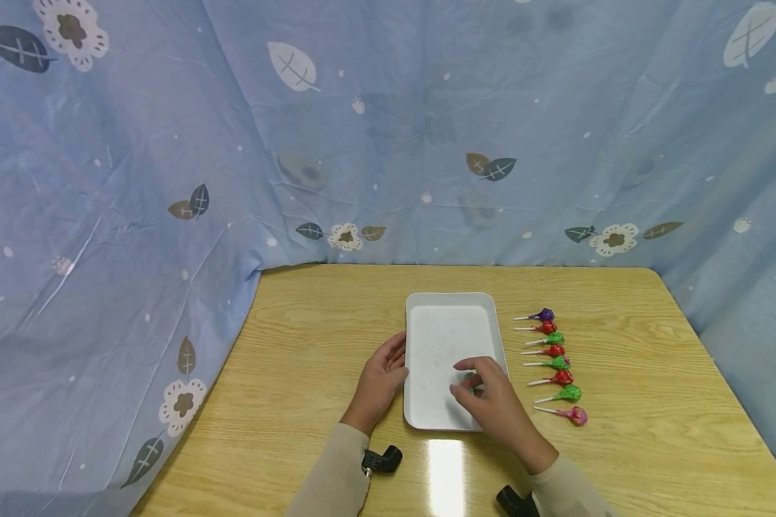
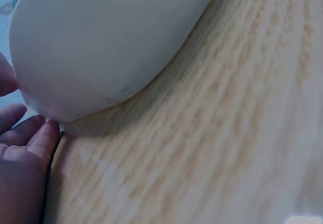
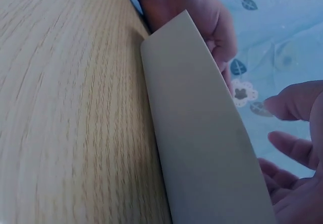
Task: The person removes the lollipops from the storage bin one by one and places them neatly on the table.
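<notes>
A white rectangular tray (image 1: 442,330) lies on the table. My left hand (image 1: 378,380) rests at its left edge, thumb and fingertips touching the side wall; the left wrist view shows the fingers (image 2: 43,133) against the tray wall (image 2: 101,47). Over the tray's lower right part is my right hand (image 1: 494,402), thumb and forefinger apart. A small greenish bit shows among its fingers in the head view, too hidden to identify. In the right wrist view the fingertips (image 3: 282,105) are spread above the tray rim, with nothing seen between them.
Right of the tray, several wrapped lollipops lie in a column, sticks pointing left, from a purple lollipop (image 1: 546,314) at the back to a pink lollipop (image 1: 578,416) at the front. The wooden table (image 1: 323,309) meets a blue patterned curtain (image 1: 388,201) behind.
</notes>
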Tool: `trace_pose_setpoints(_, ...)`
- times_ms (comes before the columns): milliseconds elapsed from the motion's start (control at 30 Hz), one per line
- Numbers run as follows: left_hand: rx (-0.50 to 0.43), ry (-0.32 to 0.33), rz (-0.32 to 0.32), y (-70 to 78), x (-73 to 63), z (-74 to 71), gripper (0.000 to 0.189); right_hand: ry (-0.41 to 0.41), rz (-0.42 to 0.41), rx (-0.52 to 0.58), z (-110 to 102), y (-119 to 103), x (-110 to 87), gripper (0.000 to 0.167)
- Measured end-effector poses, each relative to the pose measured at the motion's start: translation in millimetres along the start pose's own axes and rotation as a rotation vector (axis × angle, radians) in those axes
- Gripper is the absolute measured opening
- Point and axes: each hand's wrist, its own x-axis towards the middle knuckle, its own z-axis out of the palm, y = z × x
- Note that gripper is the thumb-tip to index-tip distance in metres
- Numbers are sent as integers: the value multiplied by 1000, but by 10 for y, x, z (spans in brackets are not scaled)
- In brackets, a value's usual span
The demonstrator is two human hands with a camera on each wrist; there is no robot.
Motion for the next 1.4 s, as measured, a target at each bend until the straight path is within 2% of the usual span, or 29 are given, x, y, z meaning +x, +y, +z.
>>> trace_pose_setpoints(300,3,-7,-4,-2,4,-3,70,26,13,56,40,31,-2,29)
trace_pose_setpoints(467,-6,-12,5,2,6,-6,71,38,59,-17,32,27,19,26)
trace_pose_setpoints(833,0,-3,1,-1,8,-4,71,-19,207,-113,62,4,81,24)
trace_pose_setpoints(900,2,-7,4,5,5,-6,71,-37,215,-128,73,7,90,25)
trace_pose_setpoints(1133,6,-8,11,-2,0,-6,71,-91,166,-190,72,1,92,20)
trace_pose_setpoints(1233,-6,-10,11,-10,3,-12,71,-99,181,-178,74,9,97,19)
trace_pose_setpoints(1400,-28,-17,7,-30,23,-29,72,-88,211,-99,66,27,102,20)
